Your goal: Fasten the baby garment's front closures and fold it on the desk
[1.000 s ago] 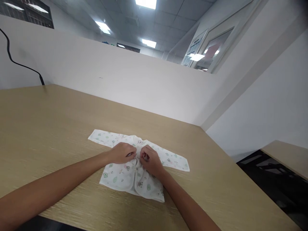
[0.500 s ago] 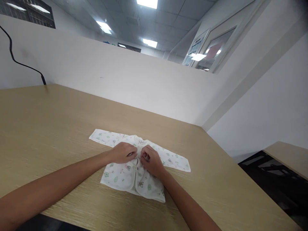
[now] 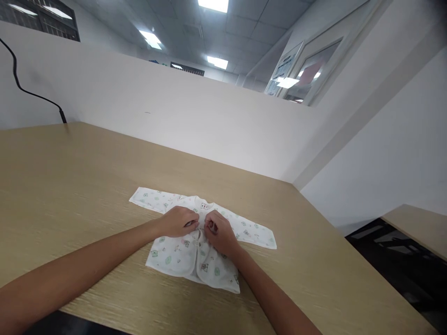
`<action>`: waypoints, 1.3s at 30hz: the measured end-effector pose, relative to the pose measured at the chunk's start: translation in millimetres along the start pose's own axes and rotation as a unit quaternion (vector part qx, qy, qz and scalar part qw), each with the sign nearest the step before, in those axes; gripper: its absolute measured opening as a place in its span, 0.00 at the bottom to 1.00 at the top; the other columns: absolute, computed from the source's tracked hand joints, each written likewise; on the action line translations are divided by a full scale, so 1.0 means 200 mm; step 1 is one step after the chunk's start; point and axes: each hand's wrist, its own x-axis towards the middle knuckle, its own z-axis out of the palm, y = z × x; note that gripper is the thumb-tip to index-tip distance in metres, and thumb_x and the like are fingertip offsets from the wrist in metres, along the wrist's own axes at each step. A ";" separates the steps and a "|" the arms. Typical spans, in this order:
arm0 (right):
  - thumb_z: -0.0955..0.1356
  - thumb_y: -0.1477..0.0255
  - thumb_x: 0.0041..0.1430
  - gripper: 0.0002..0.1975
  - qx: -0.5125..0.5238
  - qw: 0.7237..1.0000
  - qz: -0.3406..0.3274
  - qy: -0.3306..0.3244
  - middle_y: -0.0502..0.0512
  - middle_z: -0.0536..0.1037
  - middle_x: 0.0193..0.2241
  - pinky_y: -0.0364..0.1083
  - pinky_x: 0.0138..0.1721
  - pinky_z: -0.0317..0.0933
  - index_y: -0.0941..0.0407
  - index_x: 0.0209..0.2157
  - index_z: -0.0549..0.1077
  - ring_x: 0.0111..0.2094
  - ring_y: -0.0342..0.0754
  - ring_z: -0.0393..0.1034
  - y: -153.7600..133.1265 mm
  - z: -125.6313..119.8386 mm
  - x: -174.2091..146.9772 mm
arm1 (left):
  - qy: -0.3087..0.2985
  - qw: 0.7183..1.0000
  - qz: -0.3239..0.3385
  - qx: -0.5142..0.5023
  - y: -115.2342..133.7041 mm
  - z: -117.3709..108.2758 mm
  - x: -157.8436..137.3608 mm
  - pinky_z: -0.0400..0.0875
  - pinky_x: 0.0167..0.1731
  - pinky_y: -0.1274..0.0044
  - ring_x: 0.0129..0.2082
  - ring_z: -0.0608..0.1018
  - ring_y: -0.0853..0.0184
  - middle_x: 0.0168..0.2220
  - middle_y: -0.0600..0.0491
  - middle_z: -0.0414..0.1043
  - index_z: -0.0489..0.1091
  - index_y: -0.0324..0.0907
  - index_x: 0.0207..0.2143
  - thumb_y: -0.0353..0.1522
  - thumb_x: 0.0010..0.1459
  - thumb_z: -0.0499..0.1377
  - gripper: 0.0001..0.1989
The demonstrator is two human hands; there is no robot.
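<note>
A small white baby shirt [image 3: 174,257] with green and grey prints lies face up, sleeves spread to both sides, its neckline label toward the far side. My left hand [image 3: 179,221] is closed on the left front edge at the chest, fingers curled in a pinch. Close beside it, my right hand [image 3: 220,232] pinches the right front edge, thumb and forefinger bent together. Below both hands the front edges part in a narrow gap near the hem. What exactly lies between the fingertips is hidden.
The shirt rests on a wood-grain table [image 3: 104,167]. A white partition [image 3: 195,121] rises along the back edge, and another wall stands at the right. A black cable [image 3: 38,96] hangs down at the far left. Beyond the right edge is a second tabletop [image 3: 419,228].
</note>
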 end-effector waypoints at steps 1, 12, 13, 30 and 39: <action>0.63 0.82 0.53 0.08 0.000 1.000 0.000 0.000 0.49 0.66 0.29 0.43 0.32 0.54 0.54 0.28 0.63 0.30 0.44 0.60 0.00 0.00 0.00 | 0.000 1.000 0.000 0.000 0.00 0.00 0.00 0.56 0.29 0.76 0.29 0.73 0.68 0.28 0.56 0.72 0.63 0.43 0.29 0.35 0.68 0.49 0.13; 0.63 0.82 0.54 0.08 0.004 1.000 0.002 0.002 0.50 0.67 0.29 0.43 0.31 0.54 0.54 0.29 0.63 0.30 0.44 0.60 0.00 0.00 0.00 | -0.003 1.000 -0.001 -0.002 0.00 0.00 0.00 0.56 0.29 0.75 0.29 0.73 0.67 0.28 0.56 0.72 0.63 0.43 0.29 0.35 0.68 0.49 0.13; 0.63 0.82 0.54 0.08 0.004 1.000 0.002 0.002 0.50 0.67 0.29 0.43 0.31 0.55 0.54 0.29 0.63 0.30 0.44 0.60 0.00 0.00 0.00 | -0.003 1.000 -0.002 -0.002 0.00 0.00 0.00 0.56 0.29 0.75 0.29 0.73 0.67 0.28 0.56 0.73 0.64 0.43 0.29 0.35 0.68 0.49 0.13; 0.63 0.83 0.52 0.08 0.001 1.000 0.000 0.004 0.49 0.67 0.29 0.43 0.31 0.54 0.54 0.28 0.63 0.29 0.44 0.60 0.01 0.00 0.00 | 0.002 1.000 -0.002 -0.010 0.00 0.00 0.00 0.57 0.28 0.75 0.28 0.73 0.67 0.27 0.56 0.72 0.65 0.43 0.29 0.35 0.68 0.49 0.13; 0.63 0.83 0.53 0.09 0.006 1.000 0.006 0.000 0.49 0.67 0.29 0.43 0.31 0.54 0.54 0.29 0.62 0.29 0.44 0.60 0.01 0.01 -0.01 | -0.004 1.000 -0.003 -0.002 0.00 0.00 0.00 0.57 0.29 0.75 0.28 0.73 0.67 0.28 0.56 0.72 0.64 0.44 0.29 0.35 0.68 0.50 0.13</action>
